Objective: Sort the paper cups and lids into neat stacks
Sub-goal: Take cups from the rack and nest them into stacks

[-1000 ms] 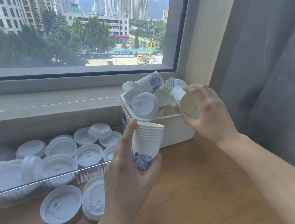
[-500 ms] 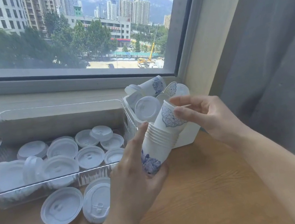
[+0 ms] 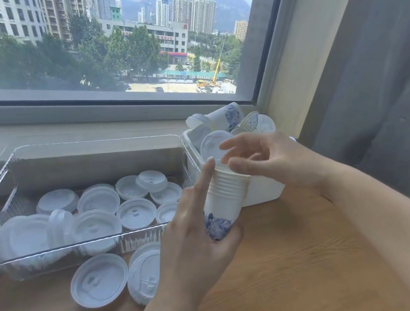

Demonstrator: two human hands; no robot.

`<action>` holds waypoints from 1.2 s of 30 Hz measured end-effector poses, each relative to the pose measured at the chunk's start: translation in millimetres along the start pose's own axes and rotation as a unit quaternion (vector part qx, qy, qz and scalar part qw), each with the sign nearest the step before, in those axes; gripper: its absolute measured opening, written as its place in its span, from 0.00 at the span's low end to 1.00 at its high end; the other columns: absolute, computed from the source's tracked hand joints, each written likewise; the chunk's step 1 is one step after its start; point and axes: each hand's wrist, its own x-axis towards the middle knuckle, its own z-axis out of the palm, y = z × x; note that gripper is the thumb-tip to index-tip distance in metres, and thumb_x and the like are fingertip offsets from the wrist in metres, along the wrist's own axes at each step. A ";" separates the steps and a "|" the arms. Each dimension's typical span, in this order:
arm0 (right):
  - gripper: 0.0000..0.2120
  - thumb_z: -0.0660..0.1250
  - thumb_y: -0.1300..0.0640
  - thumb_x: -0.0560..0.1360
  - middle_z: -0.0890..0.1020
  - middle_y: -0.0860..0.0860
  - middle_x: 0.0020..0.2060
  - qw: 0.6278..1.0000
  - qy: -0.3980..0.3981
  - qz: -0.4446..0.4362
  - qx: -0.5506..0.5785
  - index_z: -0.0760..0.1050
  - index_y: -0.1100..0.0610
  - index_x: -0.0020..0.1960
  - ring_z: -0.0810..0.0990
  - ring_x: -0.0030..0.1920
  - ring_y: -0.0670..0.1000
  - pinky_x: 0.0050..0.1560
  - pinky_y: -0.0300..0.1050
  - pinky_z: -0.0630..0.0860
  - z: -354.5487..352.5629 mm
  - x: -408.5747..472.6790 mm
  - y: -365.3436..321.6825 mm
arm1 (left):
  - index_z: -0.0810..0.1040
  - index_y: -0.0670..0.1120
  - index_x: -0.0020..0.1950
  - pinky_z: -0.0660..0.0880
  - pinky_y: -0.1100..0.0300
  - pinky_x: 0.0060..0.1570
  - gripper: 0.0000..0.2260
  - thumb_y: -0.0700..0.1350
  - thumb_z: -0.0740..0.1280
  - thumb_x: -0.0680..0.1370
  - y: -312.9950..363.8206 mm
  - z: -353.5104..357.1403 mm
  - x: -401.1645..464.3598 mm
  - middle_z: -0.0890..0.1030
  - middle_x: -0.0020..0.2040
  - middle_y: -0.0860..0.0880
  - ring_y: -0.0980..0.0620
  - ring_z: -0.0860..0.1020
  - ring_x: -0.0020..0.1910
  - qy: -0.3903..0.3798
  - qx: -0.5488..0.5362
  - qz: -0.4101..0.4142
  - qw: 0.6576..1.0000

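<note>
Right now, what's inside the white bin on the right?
The white bin holds loose paper cups lying on their sides and a few lids, piled above the rim. The right hand and the cup stack cover its lower contents.

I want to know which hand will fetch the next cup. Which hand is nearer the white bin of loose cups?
Right. The right hand hovers at the white bin's front edge; the left hand sits lower, holding the cup stack.

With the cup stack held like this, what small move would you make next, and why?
Probably reach the right hand, open just above the stack of cups the left hand grips, back into the white bin for another loose cup, since several lie there unsorted.
</note>
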 end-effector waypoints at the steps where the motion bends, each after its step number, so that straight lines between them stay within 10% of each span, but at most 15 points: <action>1: 0.20 0.74 0.41 0.74 0.87 0.42 0.52 0.998 0.058 -0.014 0.013 0.82 0.48 0.63 0.85 0.53 0.41 0.52 0.32 0.79 -5.4 8.6 0.0 | 0.55 0.71 0.81 0.81 0.51 0.44 0.46 0.50 0.79 0.72 -0.6 -0.4 0.4 0.77 0.63 0.62 0.57 0.79 0.50 0.003 -0.002 0.003 1.000; 5: 0.09 0.75 0.46 0.77 0.87 0.45 0.46 0.962 0.273 -0.005 0.008 0.85 0.49 0.54 0.83 0.45 0.40 0.43 0.30 0.76 -34.3 58.3 13.9 | 0.59 0.69 0.80 0.80 0.51 0.41 0.42 0.51 0.78 0.73 -6.2 -1.3 2.0 0.75 0.65 0.64 0.58 0.78 0.49 0.014 -0.012 0.001 1.000; 14: 0.22 0.64 0.45 0.84 0.71 0.53 0.76 0.977 0.161 0.100 -0.095 0.69 0.45 0.77 0.73 0.72 0.55 0.72 0.54 0.72 -43.3 124.7 52.9 | 0.58 0.67 0.82 0.81 0.56 0.42 0.42 0.54 0.76 0.73 -12.5 0.9 1.3 0.75 0.67 0.63 0.59 0.79 0.52 0.033 -0.013 0.003 0.999; 24: 0.20 0.62 0.48 0.86 0.77 0.52 0.64 0.981 0.155 0.115 -0.032 0.69 0.50 0.76 0.77 0.60 0.52 0.45 0.40 0.72 -42.7 135.5 67.4 | 0.58 0.68 0.81 0.82 0.50 0.41 0.43 0.54 0.76 0.72 -13.0 2.2 1.1 0.76 0.66 0.63 0.58 0.80 0.50 0.035 -0.010 0.003 0.999; 36: 0.13 0.61 0.46 0.85 0.77 0.50 0.60 0.971 0.196 0.139 0.009 0.74 0.49 0.67 0.78 0.60 0.53 0.57 0.50 0.79 -35.9 148.1 66.8 | 0.57 0.69 0.81 0.82 0.51 0.41 0.43 0.54 0.76 0.72 -15.9 1.2 1.7 0.76 0.63 0.63 0.59 0.78 0.52 0.038 -0.004 0.003 0.999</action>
